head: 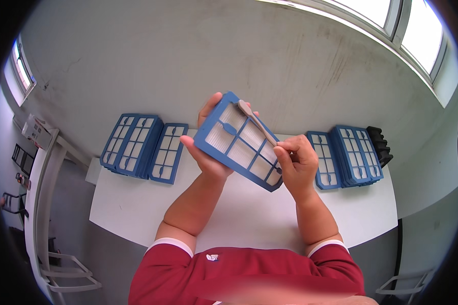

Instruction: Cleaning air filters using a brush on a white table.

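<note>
A blue-framed pleated air filter (pixel 245 149) is held up, tilted, over the white table (pixel 244 221). My left hand (pixel 213 160) supports it from below and behind, with the thumb off its lower left edge and some fingertips past the far edges. Between the thumb and fingers of my right hand (pixel 299 162) is the thin end of a grey strip-like tool with a rounded, wider tip (pixel 257 124). It lies along the filter's upper right inner edge. The exact kind of tool cannot be told.
Stacked blue filters (pixel 131 146) stand at the table's left, beside a lower pile (pixel 170 154). More stacked filters (pixel 357 156) and a lower pile (pixel 323 160) are at the right, next to a black ridged object (pixel 379 146). A wall rises behind the table.
</note>
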Demonstrator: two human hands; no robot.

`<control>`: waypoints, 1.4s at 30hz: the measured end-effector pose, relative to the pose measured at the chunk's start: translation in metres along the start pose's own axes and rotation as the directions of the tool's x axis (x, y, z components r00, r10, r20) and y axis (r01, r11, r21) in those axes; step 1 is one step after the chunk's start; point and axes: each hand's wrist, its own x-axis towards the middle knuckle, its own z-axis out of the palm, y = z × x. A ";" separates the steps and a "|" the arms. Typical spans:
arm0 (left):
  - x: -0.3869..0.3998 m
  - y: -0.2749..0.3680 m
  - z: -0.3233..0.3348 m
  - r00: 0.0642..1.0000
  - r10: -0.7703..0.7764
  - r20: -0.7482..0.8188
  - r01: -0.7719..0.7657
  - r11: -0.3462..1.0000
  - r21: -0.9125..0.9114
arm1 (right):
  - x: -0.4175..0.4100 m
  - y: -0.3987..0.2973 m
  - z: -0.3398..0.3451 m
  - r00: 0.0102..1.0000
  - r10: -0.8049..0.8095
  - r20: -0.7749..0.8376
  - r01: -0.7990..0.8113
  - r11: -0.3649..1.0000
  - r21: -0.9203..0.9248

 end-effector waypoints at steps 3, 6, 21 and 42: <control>-0.004 -0.002 0.001 0.996 -0.046 0.070 0.047 0.999 -0.013 | 0.002 0.000 -0.001 0.999 0.045 0.009 -0.045 0.997 0.059; -0.005 -0.001 0.001 0.996 -0.092 0.007 0.091 0.996 0.018 | 0.003 -0.003 0.000 1.000 0.009 0.002 -0.009 1.000 -0.018; 0.003 0.004 0.000 0.992 -0.125 0.027 0.123 0.991 0.050 | 0.002 -0.011 -0.005 0.976 -0.201 0.077 0.212 0.962 -0.171; 0.019 0.028 -0.017 0.890 -0.305 -0.340 0.417 0.846 0.333 | 0.000 0.008 -0.004 0.989 0.002 0.149 0.015 0.994 -0.112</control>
